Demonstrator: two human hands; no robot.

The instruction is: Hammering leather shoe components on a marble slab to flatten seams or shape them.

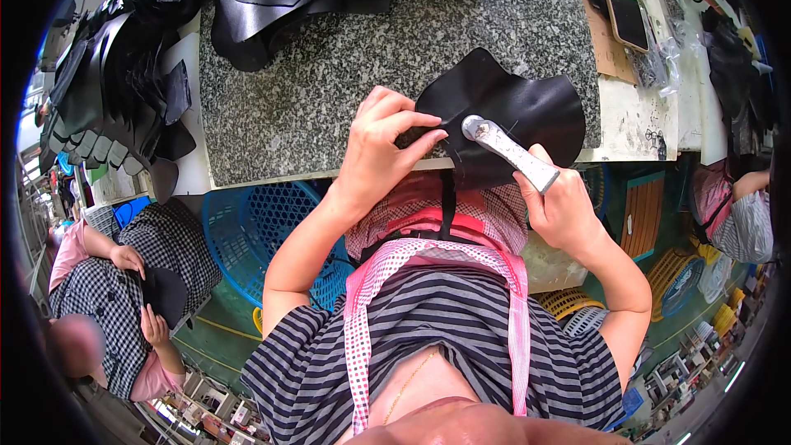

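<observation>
While the left hand (383, 142) pinches, the hammer (512, 152) slants in

Thumb and forefinger hold the left edge of the black leather piece (545, 107), which spreads beyond both hands. Just right of that pinch is the hammer's head, its handle sloping into the closed right hand (568, 210). Head-to-leather contact is unclear.

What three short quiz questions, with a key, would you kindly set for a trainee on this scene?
1. Which hand holds the tool?

2. True or false: the phone lies to the right of the speckled slab.

3. Choose one: which of these are the fingers of the left hand nearest to?
(a) the phone
(b) the black piece
(c) the blue basket

Key:
1. The right hand.
2. True.
3. b.
</observation>
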